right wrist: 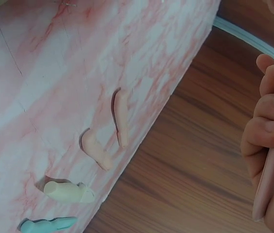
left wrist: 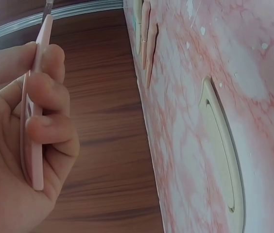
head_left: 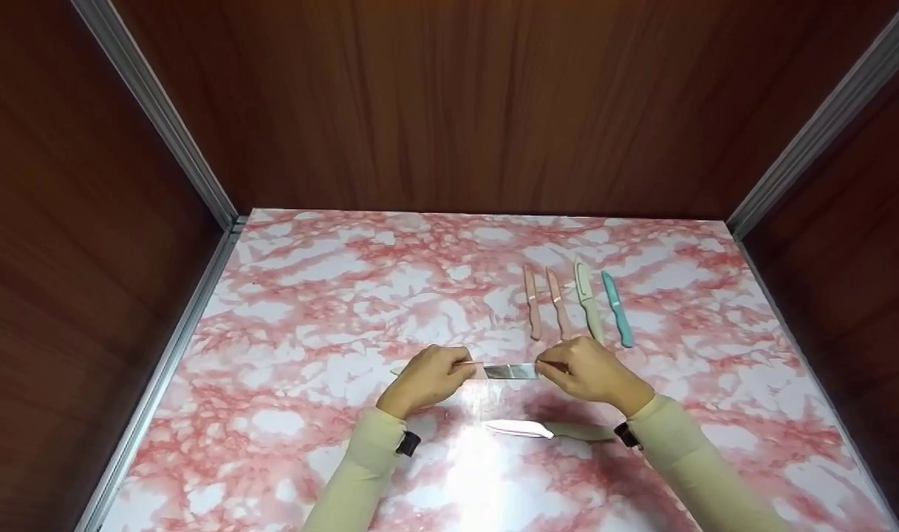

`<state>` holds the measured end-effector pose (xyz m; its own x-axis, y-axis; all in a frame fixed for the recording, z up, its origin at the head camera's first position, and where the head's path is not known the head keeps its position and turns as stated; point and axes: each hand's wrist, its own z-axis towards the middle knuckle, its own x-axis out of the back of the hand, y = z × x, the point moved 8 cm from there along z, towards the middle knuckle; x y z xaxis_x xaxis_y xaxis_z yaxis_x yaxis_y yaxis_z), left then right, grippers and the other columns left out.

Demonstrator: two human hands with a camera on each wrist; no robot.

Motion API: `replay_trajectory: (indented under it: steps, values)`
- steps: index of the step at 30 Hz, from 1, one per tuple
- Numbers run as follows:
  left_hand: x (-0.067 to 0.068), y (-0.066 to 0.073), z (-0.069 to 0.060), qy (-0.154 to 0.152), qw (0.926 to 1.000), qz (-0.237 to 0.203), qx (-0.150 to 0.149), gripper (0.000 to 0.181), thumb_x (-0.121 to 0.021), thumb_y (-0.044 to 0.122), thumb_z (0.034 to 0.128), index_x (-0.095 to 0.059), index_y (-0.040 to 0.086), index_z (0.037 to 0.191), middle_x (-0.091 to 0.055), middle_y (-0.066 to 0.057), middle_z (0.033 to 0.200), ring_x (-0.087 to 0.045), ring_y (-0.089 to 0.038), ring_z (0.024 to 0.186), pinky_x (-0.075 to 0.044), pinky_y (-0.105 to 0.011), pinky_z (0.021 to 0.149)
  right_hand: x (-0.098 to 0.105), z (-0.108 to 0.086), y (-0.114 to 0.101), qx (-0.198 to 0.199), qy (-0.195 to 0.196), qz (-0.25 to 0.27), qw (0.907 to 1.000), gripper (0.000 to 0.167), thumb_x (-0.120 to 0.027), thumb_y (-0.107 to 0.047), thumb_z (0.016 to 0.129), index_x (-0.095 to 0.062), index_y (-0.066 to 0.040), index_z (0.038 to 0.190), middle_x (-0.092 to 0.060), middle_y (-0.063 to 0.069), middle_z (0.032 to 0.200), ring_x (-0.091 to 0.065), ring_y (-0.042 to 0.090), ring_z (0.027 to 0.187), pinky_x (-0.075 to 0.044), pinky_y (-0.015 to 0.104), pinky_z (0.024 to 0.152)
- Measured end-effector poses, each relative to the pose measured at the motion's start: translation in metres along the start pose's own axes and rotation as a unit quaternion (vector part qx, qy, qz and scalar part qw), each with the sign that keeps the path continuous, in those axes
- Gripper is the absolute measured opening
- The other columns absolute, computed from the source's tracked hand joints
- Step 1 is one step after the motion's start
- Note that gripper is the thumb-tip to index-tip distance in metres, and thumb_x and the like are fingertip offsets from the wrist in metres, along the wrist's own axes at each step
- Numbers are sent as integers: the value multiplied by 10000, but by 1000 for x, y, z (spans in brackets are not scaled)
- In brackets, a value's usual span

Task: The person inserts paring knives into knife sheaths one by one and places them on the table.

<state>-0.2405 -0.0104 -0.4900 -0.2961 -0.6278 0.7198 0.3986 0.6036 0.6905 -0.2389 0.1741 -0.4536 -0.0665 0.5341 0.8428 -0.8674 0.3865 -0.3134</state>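
Observation:
In the head view a pink-handled knife shows its bare metal blade [head_left: 512,371] between both hands. My left hand [head_left: 431,375] grips a flat pink blade sheath [left wrist: 39,160], fingers curled round it. The pink knife handle [right wrist: 271,182] lies in my curled right hand [right wrist: 268,109], also seen as the right hand [head_left: 588,371] in the head view. I cannot tell whether the blade tip is inside the sheath. Below the left hand a loose cream sheath [left wrist: 227,155] rests on the table. A pale green-handled knife [head_left: 575,431] lies nearer me, its front part bright with glare.
Behind the right hand lie two pink knives [head_left: 532,303], a cream knife [head_left: 586,295] and a teal knife [head_left: 617,310] in a row. The red-and-white marbled table [head_left: 309,310] meets brown wood-grain walls [head_left: 449,111] and metal corner rails [head_left: 168,111].

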Motion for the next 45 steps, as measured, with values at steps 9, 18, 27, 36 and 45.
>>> replay_trajectory:
  steps: [9,18,27,36,45]
  values:
    - [-4,4,3,25,10000,34,-87,180,-575,294,947,-628,174,823,-426,112,613,-372,-58,557,-329,-236,561,-2,1,0,-77,12,-36,10000,302,-599,-64,889,-509,-194,632,-357,-146,569,-313,-21,497,-296,174,473]
    - [-9,4,5,14,9999,141,-81,172,-567,278,951,-658,156,872,-482,112,630,-383,-53,544,-323,-230,550,-5,1,0,-31,-58,-62,10000,321,-592,-38,878,-490,-198,619,-358,-140,562,-303,-13,493,-300,191,470]
    - [-10,6,5,39,9999,81,-114,168,-568,269,951,-651,170,843,-443,108,594,-349,-52,512,-299,-230,523,-8,3,1,-91,-104,78,9999,385,-583,-67,896,-404,-210,586,-272,-147,550,-240,-29,484,-224,162,456]
    - [-15,12,5,-30,9998,-5,-188,194,-569,258,949,-600,166,781,-392,112,581,-340,-41,510,-290,-220,513,-15,6,-2,-99,-188,155,9997,373,-589,-85,894,-420,-206,583,-299,-147,546,-260,-35,484,-253,162,451]
    - [-16,12,8,-2,9997,107,-197,197,-575,255,944,-597,159,774,-378,112,567,-336,-44,499,-284,-221,500,-17,7,-3,-151,-200,104,9996,328,-597,-88,900,-474,-217,625,-348,-154,561,-307,-30,493,-287,169,471]
